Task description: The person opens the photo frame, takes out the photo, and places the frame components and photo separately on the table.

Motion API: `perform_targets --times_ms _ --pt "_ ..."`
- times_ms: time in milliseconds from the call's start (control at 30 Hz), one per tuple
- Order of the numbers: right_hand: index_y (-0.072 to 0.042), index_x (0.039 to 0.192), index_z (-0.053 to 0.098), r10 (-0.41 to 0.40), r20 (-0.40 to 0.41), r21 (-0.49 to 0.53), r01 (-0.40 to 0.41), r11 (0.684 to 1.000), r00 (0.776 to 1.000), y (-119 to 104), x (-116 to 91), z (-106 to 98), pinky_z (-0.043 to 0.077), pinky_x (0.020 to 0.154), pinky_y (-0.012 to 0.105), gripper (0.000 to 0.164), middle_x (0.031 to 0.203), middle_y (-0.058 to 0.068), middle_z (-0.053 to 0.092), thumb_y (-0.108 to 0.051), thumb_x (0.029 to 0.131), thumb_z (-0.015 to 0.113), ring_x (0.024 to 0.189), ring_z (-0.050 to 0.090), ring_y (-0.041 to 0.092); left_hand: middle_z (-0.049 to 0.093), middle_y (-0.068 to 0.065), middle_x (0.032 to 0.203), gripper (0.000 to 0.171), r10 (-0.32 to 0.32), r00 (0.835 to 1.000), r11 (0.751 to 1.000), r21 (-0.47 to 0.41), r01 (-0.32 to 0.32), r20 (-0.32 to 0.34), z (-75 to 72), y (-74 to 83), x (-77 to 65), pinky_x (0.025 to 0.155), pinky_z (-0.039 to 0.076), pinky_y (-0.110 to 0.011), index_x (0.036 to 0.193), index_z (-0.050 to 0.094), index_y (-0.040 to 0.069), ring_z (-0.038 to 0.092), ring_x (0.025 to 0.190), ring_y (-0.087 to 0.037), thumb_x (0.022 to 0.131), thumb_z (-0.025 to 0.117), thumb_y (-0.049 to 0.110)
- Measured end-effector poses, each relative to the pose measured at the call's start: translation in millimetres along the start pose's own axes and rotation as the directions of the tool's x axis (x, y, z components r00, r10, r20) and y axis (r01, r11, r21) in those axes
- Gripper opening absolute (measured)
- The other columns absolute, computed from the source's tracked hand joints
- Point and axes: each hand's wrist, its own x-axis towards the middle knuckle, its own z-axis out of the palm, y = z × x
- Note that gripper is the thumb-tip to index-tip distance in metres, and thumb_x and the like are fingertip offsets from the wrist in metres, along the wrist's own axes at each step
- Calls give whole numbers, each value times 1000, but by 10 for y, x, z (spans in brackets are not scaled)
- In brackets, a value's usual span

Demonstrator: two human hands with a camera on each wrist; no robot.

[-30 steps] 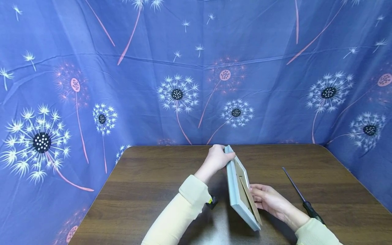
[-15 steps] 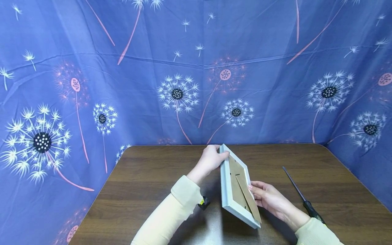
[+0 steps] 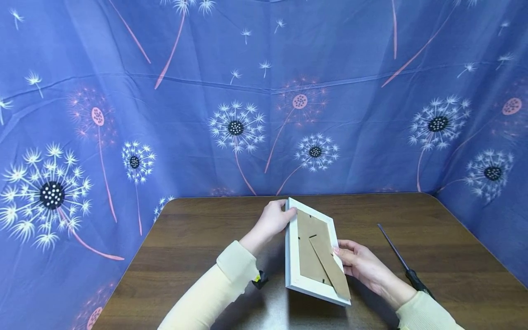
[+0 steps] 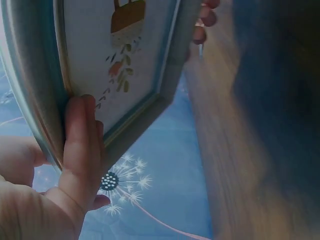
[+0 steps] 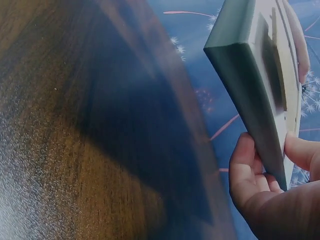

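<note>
Both hands hold a picture frame (image 3: 292, 256) tilted above the table, its brown backing board with an angled easel leg (image 3: 331, 270) facing the head camera. My left hand (image 3: 268, 224) grips the upper left corner, thumb on the back edge. At the right edge my right hand (image 3: 363, 266) pinches the frame between thumb and fingers. In the left wrist view the front of the picture frame (image 4: 137, 117) shows a print (image 4: 127, 22) of a brown basket shape and leaves. From the right wrist the frame's side (image 5: 245, 85) is seen, with the right hand (image 5: 270, 195) around its lower corner.
A screwdriver (image 3: 398, 252) with a black handle lies on the wooden table (image 3: 198, 243), right of the right hand. Behind the table hangs a blue cloth (image 3: 185, 151) with dandelion prints. A small black and yellow item (image 3: 260, 278) shows at the left cuff.
The left hand has moved left with its side of the picture frame. The frame has turned from nearly edge-on, so more of its back shows. The right hand stays nearly in place.
</note>
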Motion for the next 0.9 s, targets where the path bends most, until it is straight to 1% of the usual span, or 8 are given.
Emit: perform_targets --times_ms 133,233,300,467,600,733,867,900 --pt "14 139 15 -3 3 -10 3 1000 1000 1 13 8 56 79 32 66 104 2 64 -20 97 53 92 63 13 63 -3 69 31 11 1000 1000 12 -11 2 -32 -76 -15 40 49 -21 115 61 2 54 51 -7 91 54 20" --pt "15 138 15 -4 6 -20 5 1000 1000 6 15 14 56 79 32 66 103 2 63 -20 97 53 91 63 14 61 -3 65 33 9 1000 999 48 -9 7 -50 -127 -28 39 47 -20 117 60 1 50 47 -7 91 53 21" --pt "14 138 16 -4 3 -17 4 1000 1000 13 17 20 56 79 32 65 102 2 64 -19 97 53 91 63 13 60 -3 64 32 3 1000 997 71 -4 10 -61 -164 -33 37 45 -21 115 60 1 49 44 -8 92 52 21" --pt "15 137 17 -15 5 -38 15 999 1000 40 34 32 56 78 33 64 101 3 65 -19 97 53 90 63 14 63 -5 69 34 -18 1000 996 84 16 23 -82 -262 -47 39 51 -25 118 58 0 56 46 -11 93 52 22" --pt "15 137 18 -10 6 -54 10 998 1000 71 58 47 57 77 34 64 100 5 64 -19 96 54 89 64 16 64 -8 72 38 -26 999 997 75 24 30 -100 -334 -64 44 55 -31 121 56 -2 59 50 -13 93 53 22" --pt "16 136 18 -18 15 -49 18 999 1000 92 83 65 57 77 36 63 99 6 64 -18 96 54 88 64 17 66 -9 76 41 -33 998 999 36 31 47 -121 -403 -77 50 59 -38 124 53 -5 63 56 -14 94 52 23" --pt "16 135 19 -23 17 -52 24 998 1000 102 103 77 57 75 35 62 97 6 64 -17 96 54 86 64 16 67 -10 72 45 -38 997 999 13 37 75 -154 -488 -87 55 59 -46 128 49 -7 62 51 -15 94 52 23" --pt "16 135 19 -23 15 -54 23 998 1000 105 109 81 57 75 35 62 97 6 64 -17 96 54 86 64 16 66 -9 69 46 -38 996 999 9 37 82 -161 -509 -88 54 59 -46 129 48 -7 62 49 -15 95 52 23"
